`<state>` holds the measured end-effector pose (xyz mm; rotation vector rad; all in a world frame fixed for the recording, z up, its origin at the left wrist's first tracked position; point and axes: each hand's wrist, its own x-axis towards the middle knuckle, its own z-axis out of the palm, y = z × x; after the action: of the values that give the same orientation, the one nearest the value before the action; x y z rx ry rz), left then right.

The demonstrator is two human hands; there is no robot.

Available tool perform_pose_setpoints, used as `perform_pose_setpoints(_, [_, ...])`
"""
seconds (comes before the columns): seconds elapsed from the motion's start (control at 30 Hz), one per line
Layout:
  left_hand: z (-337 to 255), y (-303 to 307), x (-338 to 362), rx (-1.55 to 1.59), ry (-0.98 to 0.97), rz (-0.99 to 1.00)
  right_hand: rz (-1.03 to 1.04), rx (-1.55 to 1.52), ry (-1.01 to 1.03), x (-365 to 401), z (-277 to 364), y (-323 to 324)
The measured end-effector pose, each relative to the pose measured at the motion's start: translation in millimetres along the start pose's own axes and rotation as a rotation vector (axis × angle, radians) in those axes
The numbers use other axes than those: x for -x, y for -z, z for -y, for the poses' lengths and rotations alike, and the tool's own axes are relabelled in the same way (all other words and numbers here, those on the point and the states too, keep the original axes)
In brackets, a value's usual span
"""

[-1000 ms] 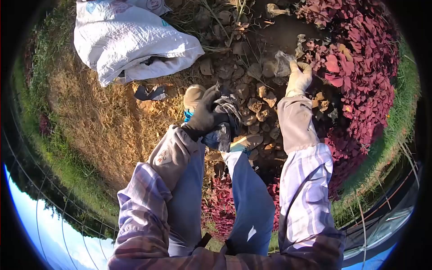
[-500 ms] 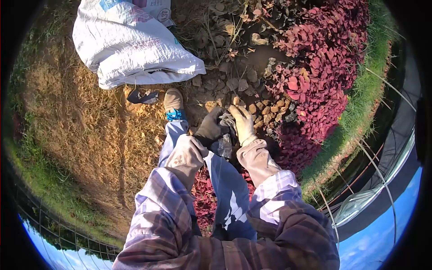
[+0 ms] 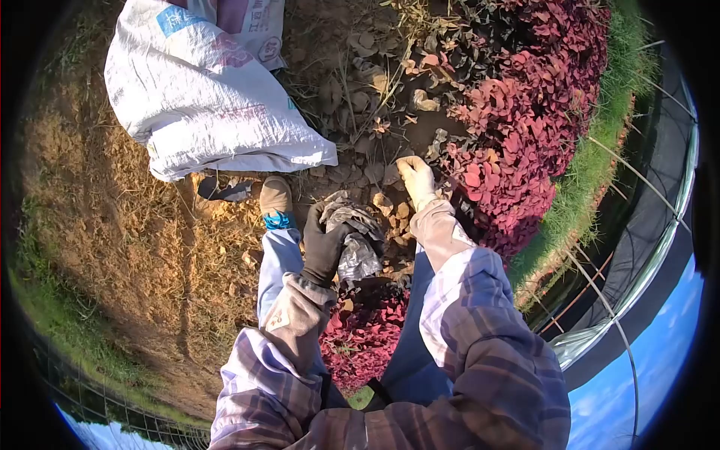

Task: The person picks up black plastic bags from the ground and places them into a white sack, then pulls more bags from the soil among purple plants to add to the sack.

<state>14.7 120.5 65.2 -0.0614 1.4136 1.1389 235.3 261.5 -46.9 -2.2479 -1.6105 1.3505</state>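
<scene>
My left hand [image 3: 324, 247], in a black glove, is closed round a crumpled bundle of dark plastic film [image 3: 358, 238] at the centre of the view. To its upper right, my right hand [image 3: 418, 180] wears a pale cream glove. Its fingers are curled together over the soil beside the red-leaved plants [image 3: 510, 142]; what they hold, if anything, is hidden. Brown clods [image 3: 396, 217] lie between the two hands.
A large white woven sack [image 3: 217, 112] lies at the upper left. A dark scrap [image 3: 225, 189] rests below it, beside my shoe [image 3: 276, 196]. Green grass [image 3: 592, 180] and thin curved rods run along the right.
My right hand has left the plastic bundle and moved up and right. My left hand has shifted left and down with the bundle, and my legs are farther apart.
</scene>
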Motion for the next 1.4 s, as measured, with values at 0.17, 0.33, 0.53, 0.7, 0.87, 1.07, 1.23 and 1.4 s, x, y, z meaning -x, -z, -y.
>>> perform_pose_setpoints(0.17, [8.2, -32.3, -18.5, 0.053, 0.052, -0.298, -0.334, 0.423, 0.342, -135.5, 1.6, -8.8])
perform_pose_setpoints(0.33, [63.2, -61.1, -21.1, 0.262, 0.204, -0.331, 0.103, 0.793, -0.139, -234.9, 7.4, -20.6])
perform_pose_setpoints(0.53, [97.8, -96.5, -24.2, 0.201, 0.263, -0.315, -0.019, 1.124, 0.048, -226.0, -0.9, -14.7])
perform_pose_setpoints(0.7, [97.1, -104.0, -29.8, 0.263, 0.235, -0.314, 0.007, 0.685, 0.023, -230.6, -19.5, -5.1])
perform_pose_setpoints(0.87, [89.6, -100.6, -32.0, 0.191, 0.221, -0.302, 0.053, -0.445, -0.066, -226.9, 15.6, -40.6])
perform_pose_setpoints(1.07, [75.3, -82.2, -35.4, 0.204, 0.166, -0.307, 0.103, -0.493, -0.361, -239.1, 24.6, -72.9])
perform_pose_setpoints(1.23, [51.7, -81.1, -36.5, 0.4, 0.214, -0.351, 0.091, -0.751, -0.199, -223.1, 56.1, -87.7])
perform_pose_setpoints(1.4, [32.5, -78.7, -33.9, 0.31, 0.132, -0.329, 0.332, -0.426, -0.185, -218.6, 100.5, -104.3])
